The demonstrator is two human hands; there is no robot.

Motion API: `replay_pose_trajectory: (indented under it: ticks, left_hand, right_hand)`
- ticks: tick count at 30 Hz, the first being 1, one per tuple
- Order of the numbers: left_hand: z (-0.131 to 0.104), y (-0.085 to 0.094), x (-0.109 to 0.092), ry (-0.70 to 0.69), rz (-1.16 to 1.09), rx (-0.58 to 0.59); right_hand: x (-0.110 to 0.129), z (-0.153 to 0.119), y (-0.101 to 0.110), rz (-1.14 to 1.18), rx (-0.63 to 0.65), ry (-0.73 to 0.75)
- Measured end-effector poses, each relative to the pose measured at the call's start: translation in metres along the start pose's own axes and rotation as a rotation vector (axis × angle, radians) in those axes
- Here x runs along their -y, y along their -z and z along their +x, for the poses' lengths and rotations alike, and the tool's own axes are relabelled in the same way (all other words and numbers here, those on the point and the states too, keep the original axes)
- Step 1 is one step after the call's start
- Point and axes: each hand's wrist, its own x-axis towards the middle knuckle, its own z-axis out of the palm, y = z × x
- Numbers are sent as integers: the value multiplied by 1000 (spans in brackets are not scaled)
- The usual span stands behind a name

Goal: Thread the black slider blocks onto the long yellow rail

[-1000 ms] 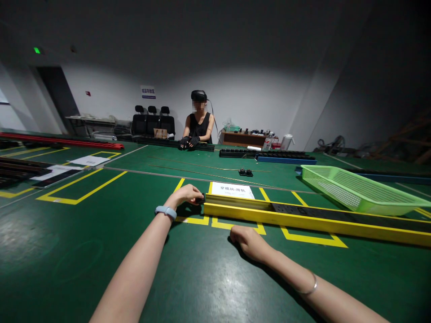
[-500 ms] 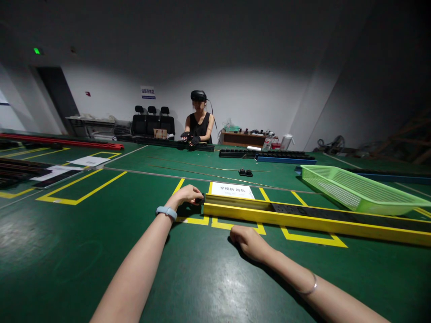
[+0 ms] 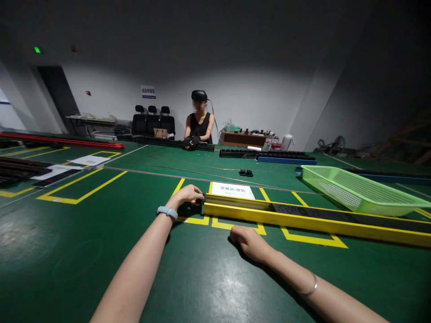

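A long yellow channel [image 3: 303, 224] lies across the right half of the green table, with black modules [image 3: 303, 211] inside it from its middle rightward. At its left end my left hand [image 3: 188, 194] is closed on a small black piece [image 3: 201, 200], which touches the channel's mouth. My right hand [image 3: 245, 238] rests on the table in front of the channel, its fingers curled in and apart from the channel. Whether those fingers hold anything is hidden. Behind the channel lies a white printed sheet [image 3: 233, 190].
A green basket [image 3: 363, 193] stands behind the channel at the right. Two small black parts [image 3: 245, 172] and thin rods [image 3: 208, 173] lie further back. Across the table sits a person [image 3: 200, 123] with gloved hands on a black rail. Dark strips [image 3: 20, 170] lie at the left.
The person across the table has brought the gloved hands together. My two hands and the yellow channel look unmoved.
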Motion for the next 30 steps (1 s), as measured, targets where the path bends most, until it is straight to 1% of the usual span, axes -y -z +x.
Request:
replay_pose_trajectory:
  ticks: [5, 13, 21, 25, 30]
  left_hand:
    - [5, -1, 6, -17, -2, 7]
    - [1, 0, 2, -30, 56, 14]
    - [1, 1, 3, -49, 89, 31]
    - [1, 1, 3, -71, 60, 38]
    - [3, 0, 5, -52, 34, 38]
  right_hand:
    - [2, 0, 1, -9, -3, -1]
    - [4, 0, 3, -9, 7, -7]
    - [5, 0, 3, -3, 12, -11]
    - [5, 0, 3, -8, 15, -14]
    - [5, 0, 3, -7, 11, -11]
